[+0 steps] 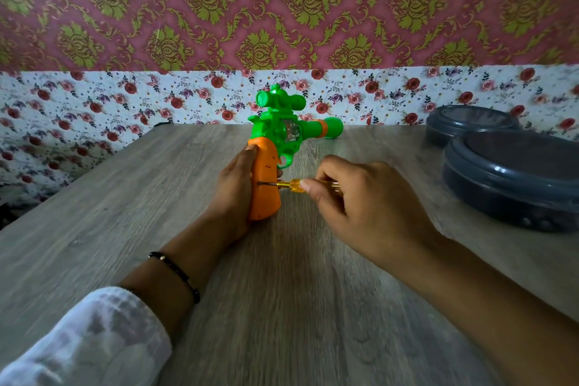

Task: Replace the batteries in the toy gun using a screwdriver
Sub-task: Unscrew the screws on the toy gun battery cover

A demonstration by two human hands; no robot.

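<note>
Looks like the unscrewing step: toy gun (275,147) is gripped by left hand (236,189), screwdriver (300,185) pinched in right hand (354,200) fingers (308,186), tip at the grip screw. Steady turning needed next.

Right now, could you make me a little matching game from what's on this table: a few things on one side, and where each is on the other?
Things:
1. toy gun
2. screwdriver
3. grey containers
4. bracelet

Places:
A. on the left wrist
B. stacked at the table's right edge
C. held by its orange grip in the left hand
D. in the right hand, tip at the grip

Pairs: 1-C, 2-D, 3-B, 4-A
</note>
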